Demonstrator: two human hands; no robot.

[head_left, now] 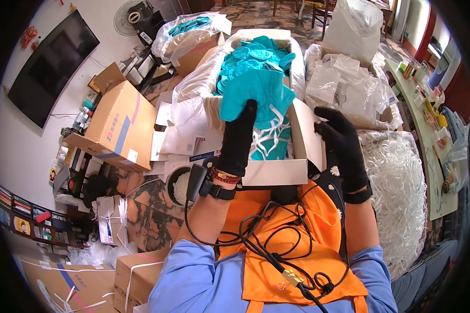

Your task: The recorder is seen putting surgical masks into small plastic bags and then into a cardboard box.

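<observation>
Your left hand (238,136), gloved black, is pinched shut on a teal face mask (256,94) lifted over the cardboard box (274,171) on your lap. Your right hand (341,140) grips the flap. White ear loops (269,136) dangle; they may snag neighbouring masks and drag them out.

Head camera looks steeply down, close over the lap.

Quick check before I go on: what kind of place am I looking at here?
Likely a home room used as a small packing workshop. The left hand lifts a teal mask from a full carton; clear bags, white loops and a wall television surround it.
</observation>
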